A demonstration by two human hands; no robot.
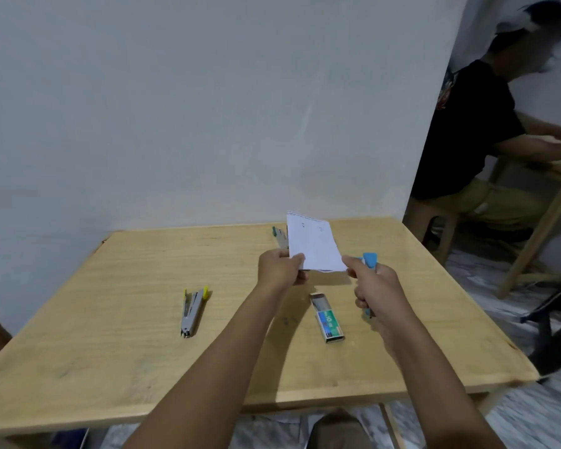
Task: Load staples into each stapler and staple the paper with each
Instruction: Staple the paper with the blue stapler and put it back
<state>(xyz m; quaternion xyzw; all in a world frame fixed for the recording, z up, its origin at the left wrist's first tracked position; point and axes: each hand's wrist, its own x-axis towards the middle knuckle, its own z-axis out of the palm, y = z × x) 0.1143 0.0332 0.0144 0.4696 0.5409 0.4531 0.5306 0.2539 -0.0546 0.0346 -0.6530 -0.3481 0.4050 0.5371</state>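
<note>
- Holding the white paper [314, 246] clear of the counter [110, 319], the left hand [280, 270] pinches the sheet at its near left corner, its fingers [297, 259] curled over the edge.
- The paper hangs above the far half of the counter and tilts slightly to the right. Faint print shows on its upper face.
- The right hand [376, 290] grips the blue stapler [370, 259] with the fingers [353, 264] wrapped round its body. One blue end protrudes above the hand and a blue tip shows below it.
- The upper end of the blue stapler sits just beside the near right corner of the paper. Whether the two touch cannot be told.
- A grey stapler with yellow trim [193, 311] lies flat on the counter, well to the left of both hands. Its two yellow-tipped ends are splayed apart at the far end.
- A grey stapler with green trim [280, 236] lies near the far edge of the counter, partly hidden behind the paper.
- The staple box [327, 319], with a green and blue label, lies on the counter between the two forearms. Its tray is slid out towards the far side; the contents cannot be made out.
- A second person [467, 124] in a black shirt sits at another wooden table [557, 189] at the right edge of the view.
</note>
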